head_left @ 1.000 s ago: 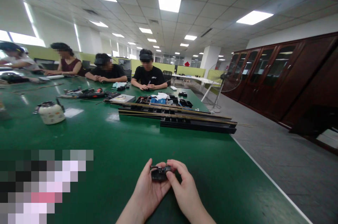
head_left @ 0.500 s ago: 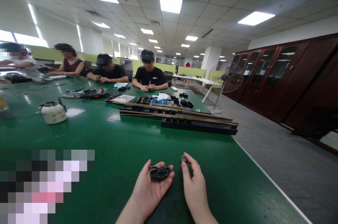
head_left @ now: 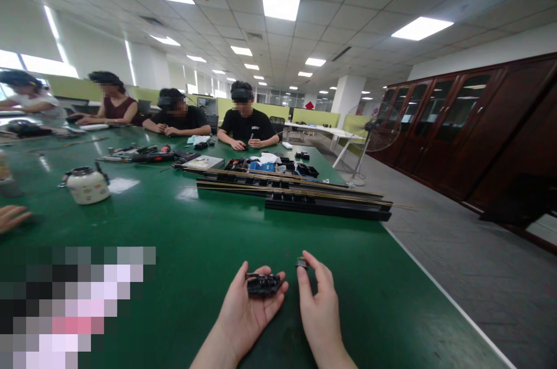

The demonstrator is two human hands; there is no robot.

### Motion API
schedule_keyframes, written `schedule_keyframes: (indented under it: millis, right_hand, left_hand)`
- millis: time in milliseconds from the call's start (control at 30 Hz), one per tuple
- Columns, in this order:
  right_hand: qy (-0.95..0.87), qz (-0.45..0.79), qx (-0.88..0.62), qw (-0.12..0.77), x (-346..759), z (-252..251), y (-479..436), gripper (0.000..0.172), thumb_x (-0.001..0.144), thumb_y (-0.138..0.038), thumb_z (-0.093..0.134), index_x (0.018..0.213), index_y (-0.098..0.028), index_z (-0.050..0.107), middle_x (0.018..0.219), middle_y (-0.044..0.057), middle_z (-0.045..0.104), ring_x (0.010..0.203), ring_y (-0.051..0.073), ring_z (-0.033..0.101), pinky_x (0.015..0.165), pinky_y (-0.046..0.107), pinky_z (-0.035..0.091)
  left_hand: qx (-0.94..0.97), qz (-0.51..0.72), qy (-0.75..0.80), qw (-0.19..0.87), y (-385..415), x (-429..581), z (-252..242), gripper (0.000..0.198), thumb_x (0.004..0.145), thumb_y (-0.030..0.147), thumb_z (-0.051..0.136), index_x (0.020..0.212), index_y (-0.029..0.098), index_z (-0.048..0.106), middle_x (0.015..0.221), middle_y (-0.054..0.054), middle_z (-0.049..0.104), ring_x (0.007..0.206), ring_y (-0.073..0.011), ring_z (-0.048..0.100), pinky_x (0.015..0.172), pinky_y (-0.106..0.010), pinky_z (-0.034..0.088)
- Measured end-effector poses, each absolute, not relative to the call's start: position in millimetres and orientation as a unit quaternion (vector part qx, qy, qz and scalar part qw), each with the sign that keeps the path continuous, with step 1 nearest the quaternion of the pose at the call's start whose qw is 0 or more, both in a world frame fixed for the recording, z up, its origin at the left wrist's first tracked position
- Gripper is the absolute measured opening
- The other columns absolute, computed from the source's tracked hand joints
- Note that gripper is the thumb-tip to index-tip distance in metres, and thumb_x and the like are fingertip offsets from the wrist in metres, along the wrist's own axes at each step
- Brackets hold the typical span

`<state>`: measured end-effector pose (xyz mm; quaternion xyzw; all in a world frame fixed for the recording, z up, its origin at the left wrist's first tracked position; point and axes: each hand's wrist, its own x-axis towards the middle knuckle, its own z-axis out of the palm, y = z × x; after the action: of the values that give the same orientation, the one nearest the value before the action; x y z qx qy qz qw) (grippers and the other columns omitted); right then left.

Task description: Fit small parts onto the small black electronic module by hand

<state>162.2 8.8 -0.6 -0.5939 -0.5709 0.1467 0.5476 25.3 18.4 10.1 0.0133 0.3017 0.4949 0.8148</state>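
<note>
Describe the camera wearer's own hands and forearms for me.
Both the left hand and the right hand are bare, without gloves. No rings, watch or bracelets show. The visible forearms have no sleeves over them and no cables or clear markings; the nails are too small to judge.

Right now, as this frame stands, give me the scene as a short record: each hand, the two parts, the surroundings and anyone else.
Left hand: palm up, holding a black part
Right hand: pinching a small grey part
Parts: apart, with a gap between them
Surface: green table
Beyond the hands: long black rails
Further left: pale patterned jar
Others: another person's hand at the left edge; four people seated further off
Unclear: fine detail of both parts
</note>
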Motion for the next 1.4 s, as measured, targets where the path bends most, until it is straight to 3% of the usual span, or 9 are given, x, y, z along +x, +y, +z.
schedule_keyframes:
  millis: [200,633,933,1233,1400]
  right_hand:
    - [-0.634,0.176,-0.541,0.524,150.9,4.0,1.0,0.018,0.073,-0.026,0.059,0.090,-0.024,0.065,0.094,0.007,0.064,0.094,0.023,0.056,0.086,0.038,0.046]
    - [-0.695,0.218,-0.493,0.475,146.3,8.7,0.4,0.023,0.068,-0.017,0.064,0.087,-0.029,0.068,0.101,0.005,0.064,0.101,0.024,0.052,0.090,0.044,0.041]
    - [-0.695,0.263,-0.493,0.453,147.5,13.0,-0.8,0.022,0.070,-0.015,0.061,0.088,-0.027,0.067,0.103,0.006,0.062,0.104,0.023,0.052,0.092,0.043,0.040]
    - [-0.697,0.282,-0.489,0.443,147.2,15.4,-2.2,0.025,0.069,-0.011,0.061,0.087,-0.027,0.068,0.104,0.006,0.062,0.105,0.023,0.052,0.093,0.043,0.039]
    - [-0.703,0.292,-0.473,0.443,146.5,15.8,-2.6,0.038,0.067,-0.007,0.059,0.099,-0.027,0.063,0.108,0.005,0.062,0.107,0.023,0.051,0.095,0.043,0.037]
  left_hand:
    - [0.015,0.509,0.302,0.806,18.1,27.7,9.4,0.034,0.082,0.039,0.041,0.067,0.012,0.056,0.069,-0.014,0.067,0.064,-0.0220,0.066,0.063,-0.034,0.051]
    - [0.004,0.533,0.297,0.792,15.6,31.5,12.0,0.029,0.084,0.034,0.042,0.065,0.014,0.054,0.058,-0.003,0.062,0.052,-0.0154,0.062,0.058,-0.032,0.053]
    - [0.014,0.532,0.291,0.795,17.7,31.5,6.3,0.032,0.084,0.038,0.040,0.067,0.013,0.051,0.060,-0.003,0.059,0.053,-0.0147,0.061,0.053,-0.029,0.052]
    - [0.010,0.530,0.287,0.798,16.3,30.6,9.8,0.032,0.084,0.038,0.041,0.068,0.013,0.052,0.060,-0.003,0.060,0.052,-0.0135,0.060,0.058,-0.033,0.053]
    - [0.004,0.534,0.309,0.787,17.7,30.4,11.9,0.030,0.083,0.037,0.043,0.069,0.013,0.053,0.060,-0.004,0.061,0.051,-0.0146,0.061,0.059,-0.033,0.053]
